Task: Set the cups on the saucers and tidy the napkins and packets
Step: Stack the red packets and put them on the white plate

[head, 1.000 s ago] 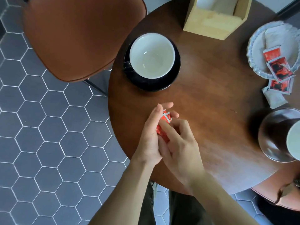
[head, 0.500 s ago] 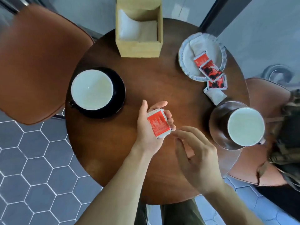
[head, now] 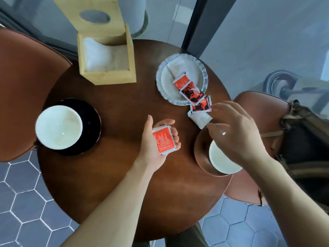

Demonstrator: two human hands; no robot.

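Note:
My left hand (head: 156, 145) is palm up over the round wooden table (head: 124, 107), holding a small stack of red packets (head: 164, 140). My right hand (head: 235, 132) hovers open, fingers spread, just right of a red-and-black packet (head: 201, 105) and a white packet (head: 199, 118) lying beside the scalloped white plate (head: 163, 75). That plate carries more red packets (head: 181, 81) and a white one. A white cup (head: 58, 127) stands on a black saucer (head: 90, 122) at left. Another white cup (head: 220, 161) sits on a brown saucer (head: 201, 157), partly hidden by my right hand.
A wooden napkin box (head: 106, 63) with white napkins (head: 96, 54) stands at the table's far side. Brown chairs (head: 23, 82) flank the table left and right; a bag (head: 306, 139) rests on the right chair. Grey hexagon floor tiles lie below.
My hands have separated: the left keeps the red packets, and the right has reached rightward toward the loose packets by the plate. The view has shifted up and to the right.

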